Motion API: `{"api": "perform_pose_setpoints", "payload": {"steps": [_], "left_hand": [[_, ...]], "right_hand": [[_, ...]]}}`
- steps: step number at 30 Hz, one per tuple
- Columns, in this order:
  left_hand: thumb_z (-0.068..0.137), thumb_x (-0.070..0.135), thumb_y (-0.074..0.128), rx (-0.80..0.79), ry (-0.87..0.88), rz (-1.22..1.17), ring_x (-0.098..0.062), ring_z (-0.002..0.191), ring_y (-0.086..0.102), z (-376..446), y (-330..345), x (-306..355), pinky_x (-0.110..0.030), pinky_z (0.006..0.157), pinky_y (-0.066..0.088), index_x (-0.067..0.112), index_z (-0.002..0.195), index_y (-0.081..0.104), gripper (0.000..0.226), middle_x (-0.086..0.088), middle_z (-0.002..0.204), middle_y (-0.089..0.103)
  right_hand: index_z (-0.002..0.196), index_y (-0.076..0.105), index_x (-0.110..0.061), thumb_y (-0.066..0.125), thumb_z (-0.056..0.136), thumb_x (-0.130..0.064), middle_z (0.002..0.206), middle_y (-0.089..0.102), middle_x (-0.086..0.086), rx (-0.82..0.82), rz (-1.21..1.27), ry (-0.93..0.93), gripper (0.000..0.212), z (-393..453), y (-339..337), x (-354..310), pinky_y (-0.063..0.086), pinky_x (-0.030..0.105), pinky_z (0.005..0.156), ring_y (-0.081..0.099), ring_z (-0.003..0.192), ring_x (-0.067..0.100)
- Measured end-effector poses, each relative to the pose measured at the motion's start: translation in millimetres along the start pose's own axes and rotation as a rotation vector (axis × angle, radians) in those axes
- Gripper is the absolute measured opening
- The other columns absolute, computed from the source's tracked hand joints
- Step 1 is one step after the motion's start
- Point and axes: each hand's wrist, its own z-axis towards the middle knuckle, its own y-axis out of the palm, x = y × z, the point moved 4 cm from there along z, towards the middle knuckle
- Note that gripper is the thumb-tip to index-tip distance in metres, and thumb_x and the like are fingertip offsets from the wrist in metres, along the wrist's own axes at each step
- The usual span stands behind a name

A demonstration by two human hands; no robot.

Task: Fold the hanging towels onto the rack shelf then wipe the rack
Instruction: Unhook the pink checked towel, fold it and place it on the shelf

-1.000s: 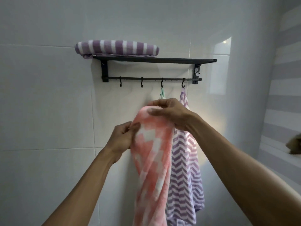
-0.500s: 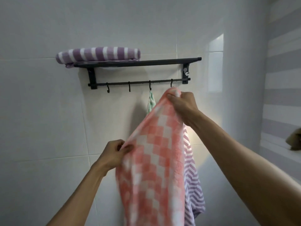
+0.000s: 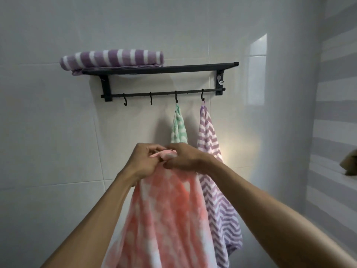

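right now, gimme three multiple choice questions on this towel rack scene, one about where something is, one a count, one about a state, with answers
1. Where is the purple striped towel?
A. folded on the rack shelf
B. hanging from a hook
C. in the person's hands

2. How many hooks hang from the rail?
A. two
B. four
C. six

3. What state is the pink checked towel in?
A. folded on the shelf
B. hanging from a hook
C. gripped at its top by both hands, hanging below them

Answers:
1. A, it lies folded on the shelf's left end.
2. B, four show; the green towel and the purple zigzag towel each hang from one.
3. C, the left hand and right hand pinch its top together.
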Motion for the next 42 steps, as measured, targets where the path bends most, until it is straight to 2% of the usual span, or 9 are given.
{"api": "perform_pose_setpoints", "payload": {"steps": [2, 10, 18, 21, 23, 25, 28, 35, 42], "left_hand": [[0.082, 0.01, 0.08, 0.031, -0.005, -0.02, 0.0, 0.054, 0.054, -3.3, -3.8, -1.9, -0.015, 0.053, 0.041, 0.012, 0.08, 0.077, 0.005, 0.008, 0.06, 0.066], [0.075, 0.055, 0.075, 0.017, -0.185, 0.261, -0.017, 0.059, 0.042, -34.0, -34.7, -75.9, -0.031, 0.06, 0.035, 0.007, 0.067, 0.062, 0.05, 0.001, 0.059, 0.05], [0.096, 0.026, 0.065, 0.324, -0.2, 0.235, -0.021, 0.06, 0.043, -42.2, -48.3, -76.0, -0.034, 0.058, 0.035, 0.017, 0.066, 0.058, 0.032, 0.001, 0.058, 0.051], [0.095, 0.031, 0.065, 0.312, -0.09, 0.295, -0.021, 0.059, 0.031, -27.8, -33.8, -44.7, -0.034, 0.054, 0.029, 0.012, 0.059, 0.042, 0.047, 0.003, 0.054, 0.034], [0.091, 0.033, 0.071, 0.224, -0.033, 0.292, -0.017, 0.056, 0.032, -16.3, -17.1, -28.7, -0.032, 0.054, 0.03, 0.008, 0.061, 0.055, 0.042, 0.006, 0.052, 0.036], [0.086, 0.034, 0.076, 0.15, -0.016, 0.224, -0.014, 0.054, 0.038, -9.1, -3.3, -15.8, -0.029, 0.054, 0.035, 0.013, 0.067, 0.071, 0.028, 0.009, 0.049, 0.046], [0.08, 0.032, 0.082, 0.089, -0.013, 0.17, -0.01, 0.059, 0.055, -8.3, -0.6, -7.2, -0.029, 0.06, 0.045, 0.023, 0.075, 0.078, 0.011, 0.012, 0.059, 0.066], [0.087, 0.019, 0.074, 0.079, -0.253, 0.555, -0.021, 0.071, 0.067, -35.1, -35.8, -57.4, -0.027, 0.064, 0.047, 0.02, 0.076, 0.071, 0.011, 0.0, 0.073, 0.07], [0.085, 0.012, 0.078, 0.259, -0.366, 0.187, -0.017, 0.058, 0.059, -57.3, -67.3, -92.5, -0.027, 0.062, 0.045, 0.015, 0.071, 0.074, 0.014, 0.0, 0.062, 0.069]], "right_hand": [[0.099, 0.073, -0.002, 0.068, 0.088, -0.015, 0.082, 0.067, 0.012, 0.018, -0.01, -0.006, 0.018, 1.5, 7.1, 1.6, 0.048, 0.034, 0.063, 0.059, 0.074, 0.022], [0.078, 0.07, 0.0, 0.058, 0.092, -0.019, 0.072, 0.064, 0.01, 0.327, 0.131, 0.142, 0.027, -6.4, -34.3, 19.5, 0.05, 0.033, 0.053, 0.061, 0.064, 0.024], [0.091, 0.069, -0.006, 0.053, 0.095, -0.022, 0.084, 0.067, 0.007, 0.634, 0.007, 0.408, 0.024, -32.6, -86.4, 62.8, 0.045, 0.028, 0.062, 0.063, 0.076, 0.027], [0.132, 0.057, -0.015, 0.06, 0.095, -0.014, 0.109, 0.06, 0.001, 0.459, 0.077, 0.203, 0.037, -35.4, -57.0, 44.4, 0.05, 0.02, 0.048, 0.062, 0.063, 0.014], [0.148, 0.044, -0.021, 0.069, 0.09, -0.017, 0.127, 0.055, -0.001, 0.224, 0.104, 0.072, 0.063, -32.0, -25.1, 27.6, 0.059, 0.024, 0.067, 0.068, 0.082, 0.017], [0.138, 0.058, -0.019, 0.069, 0.087, -0.02, 0.129, 0.065, 0.006, 0.11, -0.012, 0.022, 0.052, -23.7, 1.2, 20.1, 0.058, 0.036, 0.088, 0.067, 0.103, 0.026], [0.097, 0.072, -0.008, 0.06, 0.094, -0.025, 0.095, 0.072, 0.013, 0.176, 0.0, 0.066, 0.021, -18.9, 13.3, 17.6, 0.051, 0.033, 0.07, 0.067, 0.091, 0.03], [0.093, 0.075, -0.008, 0.057, 0.093, -0.019, 0.086, 0.072, 0.008, 0.349, 0.099, 0.203, 0.02, -19.4, -20.2, 38.3, 0.057, 0.033, 0.065, 0.069, 0.082, 0.027], [0.088, 0.075, -0.008, 0.058, 0.091, -0.017, 0.087, 0.074, 0.011, 0.428, 0.173, 0.309, 0.02, -21.3, -49.8, 58.8, 0.061, 0.036, 0.068, 0.071, 0.079, 0.027]]}}
